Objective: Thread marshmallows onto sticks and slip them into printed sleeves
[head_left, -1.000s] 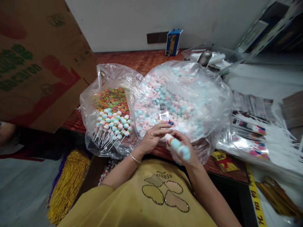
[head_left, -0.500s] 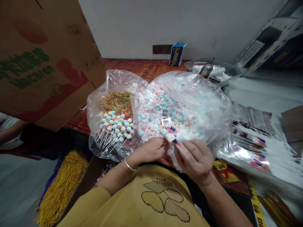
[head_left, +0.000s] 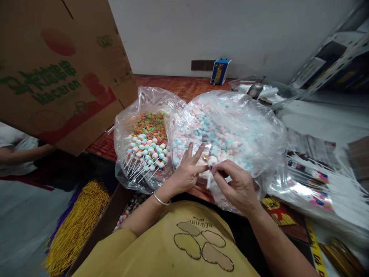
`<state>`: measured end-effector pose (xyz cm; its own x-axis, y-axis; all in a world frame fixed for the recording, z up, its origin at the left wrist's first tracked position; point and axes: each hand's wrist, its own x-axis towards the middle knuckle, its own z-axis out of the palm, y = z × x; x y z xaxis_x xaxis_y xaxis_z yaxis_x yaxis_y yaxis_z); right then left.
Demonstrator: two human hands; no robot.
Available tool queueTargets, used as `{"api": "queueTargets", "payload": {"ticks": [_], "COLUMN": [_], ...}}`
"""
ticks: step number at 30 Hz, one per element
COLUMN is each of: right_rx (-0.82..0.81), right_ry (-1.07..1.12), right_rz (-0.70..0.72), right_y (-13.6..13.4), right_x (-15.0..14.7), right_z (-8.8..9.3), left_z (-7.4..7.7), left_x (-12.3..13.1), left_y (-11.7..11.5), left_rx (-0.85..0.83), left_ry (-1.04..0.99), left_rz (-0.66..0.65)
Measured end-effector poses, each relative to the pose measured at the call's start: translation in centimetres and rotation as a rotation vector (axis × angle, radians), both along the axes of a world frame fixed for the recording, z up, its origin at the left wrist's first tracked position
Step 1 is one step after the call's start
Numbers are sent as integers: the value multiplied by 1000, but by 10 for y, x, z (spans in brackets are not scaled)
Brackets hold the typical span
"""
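Candy (head_left: 212,159) has swung upright above the right grip (head_left: 238,186)

A blue box (head_left: 220,72) stands near the wall (head_left: 161,34); gold fringe (head_left: 80,231) (purple alongside), lower left.

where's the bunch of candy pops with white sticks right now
In the head view, the candy pops lie left of centre amid clear plastic, just below the small multicoloured pieces and left of the left hand.

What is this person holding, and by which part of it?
A pastel candy on a white stick, pinched by the right hand near where candy and stick meet. The left hand is close beside it; whether it grips too is unclear.
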<state>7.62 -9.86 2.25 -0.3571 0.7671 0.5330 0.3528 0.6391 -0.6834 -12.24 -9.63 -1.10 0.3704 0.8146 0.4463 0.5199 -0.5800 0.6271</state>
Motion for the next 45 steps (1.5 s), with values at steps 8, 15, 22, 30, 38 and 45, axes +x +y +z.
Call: {"api": "queueTargets", "payload": {"ticks": [8, 15, 22, 30, 38, 45], "right_rx": [-596, -608, -668, -560, -595, -794], "right_ry": [278, 272, 259, -148, -356, -130], "right_rz": [133, 221, 768, 766, 488, 85], "right_y": [5, -7, -43, -31, -36, -55], "right_x": [-23, -81, -174, -132, -47, 50], "right_z": [-20, -30, -29, -37, -40, -47], "left_z": [12, 0, 24, -11, 7, 9], "left_x": [-20, -52, -136, -146, -68, -7], "left_y": [-12, -66, -174, -204, -84, -21], "left_rx": [-137, -134, -40, -916, -616, -529], "left_ry": [-232, -226, -63, 464, 238, 173], "left_rz": [-195, 36, 723, 835, -184, -441]}}
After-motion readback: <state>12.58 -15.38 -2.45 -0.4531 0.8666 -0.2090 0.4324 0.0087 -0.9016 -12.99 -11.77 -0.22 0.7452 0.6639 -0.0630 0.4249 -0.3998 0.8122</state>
